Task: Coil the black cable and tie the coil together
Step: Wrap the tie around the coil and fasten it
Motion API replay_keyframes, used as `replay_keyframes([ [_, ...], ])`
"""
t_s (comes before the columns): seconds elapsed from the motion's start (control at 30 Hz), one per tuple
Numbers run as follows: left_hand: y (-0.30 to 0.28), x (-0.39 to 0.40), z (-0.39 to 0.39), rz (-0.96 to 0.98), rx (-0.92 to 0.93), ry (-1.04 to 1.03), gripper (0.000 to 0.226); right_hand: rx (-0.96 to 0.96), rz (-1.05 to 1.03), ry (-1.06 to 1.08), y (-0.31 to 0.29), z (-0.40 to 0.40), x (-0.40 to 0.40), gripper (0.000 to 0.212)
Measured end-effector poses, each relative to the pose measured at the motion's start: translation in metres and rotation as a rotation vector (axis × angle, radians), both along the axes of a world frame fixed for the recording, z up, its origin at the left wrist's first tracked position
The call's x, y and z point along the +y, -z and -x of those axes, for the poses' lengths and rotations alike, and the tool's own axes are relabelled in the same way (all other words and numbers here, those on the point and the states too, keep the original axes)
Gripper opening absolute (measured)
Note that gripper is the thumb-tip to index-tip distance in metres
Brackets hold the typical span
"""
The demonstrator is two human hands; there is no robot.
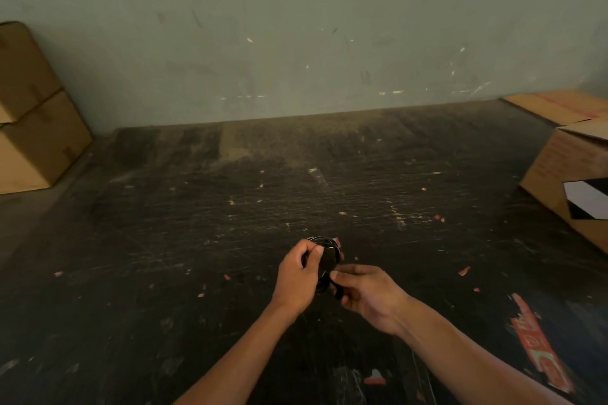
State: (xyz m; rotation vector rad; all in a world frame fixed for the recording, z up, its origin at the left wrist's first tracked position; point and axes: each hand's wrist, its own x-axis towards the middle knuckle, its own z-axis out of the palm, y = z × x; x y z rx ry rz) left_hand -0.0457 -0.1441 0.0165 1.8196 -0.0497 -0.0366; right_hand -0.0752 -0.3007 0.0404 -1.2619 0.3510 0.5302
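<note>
A small coil of black cable is held above the dark table, between both hands. My left hand wraps around the coil's left side, thumb pressed on its front. My right hand pinches the lower right end of the coil between thumb and fingers. Most of the coil is hidden by the fingers, and the dim light blends the cable into the table. Whether a tie is around it I cannot tell.
The worn black table is dotted with red paper scraps. Stacked cardboard boxes stand at the far left. Another cardboard box sits at the right edge. A grey wall rises behind the table.
</note>
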Motion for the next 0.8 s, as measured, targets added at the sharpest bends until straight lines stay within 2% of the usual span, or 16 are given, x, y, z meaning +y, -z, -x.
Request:
replay_keyframes([
  [0.2,0.001,0.001,0.003,0.058,0.022,0.064,0.028,0.056,-0.034,0.024,0.004,-0.004,-0.007,0.025],
  [0.3,0.005,0.004,0.003,0.120,0.074,0.047,0.035,0.120,0.020,0.061,0.005,-0.003,-0.010,0.025],
  [0.47,0.009,0.001,0.000,0.082,0.065,0.025,0.019,0.209,0.140,0.111,0.011,-0.002,-0.004,0.023],
  [0.63,0.014,-0.008,0.008,0.006,0.012,-0.022,0.021,0.221,0.147,0.207,0.012,-0.001,0.014,0.016],
  [0.8,0.015,-0.008,0.010,-0.027,-0.009,-0.021,0.028,0.179,0.059,0.336,0.015,0.001,0.029,0.007],
])
